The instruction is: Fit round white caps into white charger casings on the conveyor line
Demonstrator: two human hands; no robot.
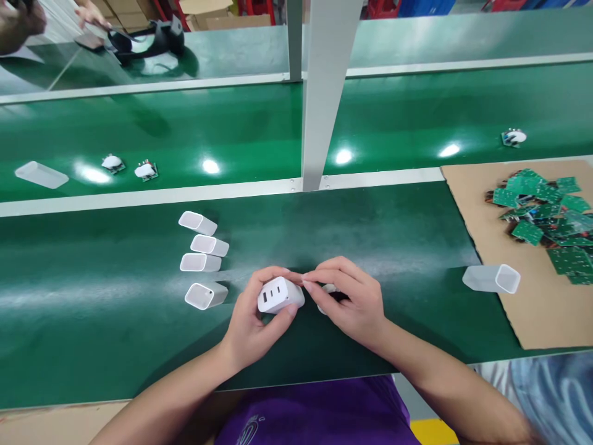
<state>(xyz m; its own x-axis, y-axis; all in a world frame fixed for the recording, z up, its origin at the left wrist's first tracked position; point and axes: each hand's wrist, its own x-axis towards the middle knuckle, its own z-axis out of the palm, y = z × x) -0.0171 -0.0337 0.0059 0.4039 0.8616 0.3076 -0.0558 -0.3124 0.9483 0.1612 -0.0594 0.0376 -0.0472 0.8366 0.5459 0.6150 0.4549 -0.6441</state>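
My left hand (259, 315) is wrapped round a white USB charger (280, 294), its end with several port slots facing left and toward me. My right hand (349, 300) is at the charger's other end, thumb and fingers pinched close to my left fingertips. What the right fingers hold, if anything, is too small to see. Beneath my right palm lies a white and dark piece (328, 289), mostly covered by the hand. Left of my hands, several white charger housings (206, 295) lie on their sides on the green table (115, 346), their open ends facing left.
Another white housing (491, 278) lies at right, by a cardboard sheet (551, 321) holding piled green circuit boards (528, 232). Behind a metal post (324, 93), a green belt (250, 130) carries small white-topped assemblies (146, 170) and a housing (41, 174). Another person's hand (92, 15) shows top left.
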